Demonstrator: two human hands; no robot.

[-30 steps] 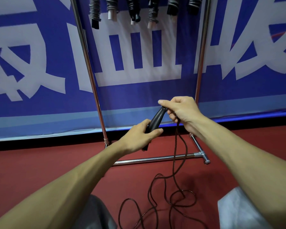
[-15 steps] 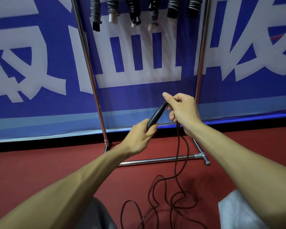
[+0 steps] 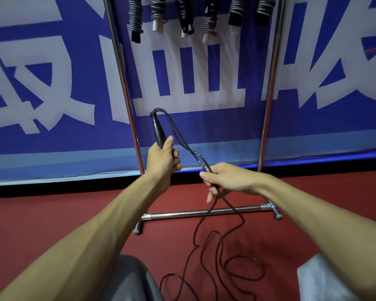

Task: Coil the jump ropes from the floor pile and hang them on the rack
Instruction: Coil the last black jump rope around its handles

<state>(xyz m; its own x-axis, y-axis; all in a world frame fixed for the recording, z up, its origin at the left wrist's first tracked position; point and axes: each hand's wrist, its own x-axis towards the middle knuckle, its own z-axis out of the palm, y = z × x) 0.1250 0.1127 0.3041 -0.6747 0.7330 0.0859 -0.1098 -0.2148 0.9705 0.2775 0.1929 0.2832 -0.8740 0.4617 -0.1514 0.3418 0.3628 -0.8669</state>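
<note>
My left hand (image 3: 162,160) grips the black jump-rope handles (image 3: 158,129), which point upward. Dark cord (image 3: 178,131) loops out of the handle tops and runs down to my right hand (image 3: 226,180), whose fingers curl around it. Below that hand the loose rope (image 3: 215,255) trails down into tangled loops on the red floor. Behind my hands stands the chrome rack (image 3: 126,90), with several coiled ropes (image 3: 211,20) hanging from its top.
The rack's base bar (image 3: 204,212) lies on the red floor (image 3: 41,218) just beyond the loose cord. A blue banner with white characters (image 3: 193,83) covers the wall behind. My knees (image 3: 135,281) show at the bottom edge.
The handles tipped upright in my left hand. My right hand left the handle tops, slid down the cord and moved to the lower right.
</note>
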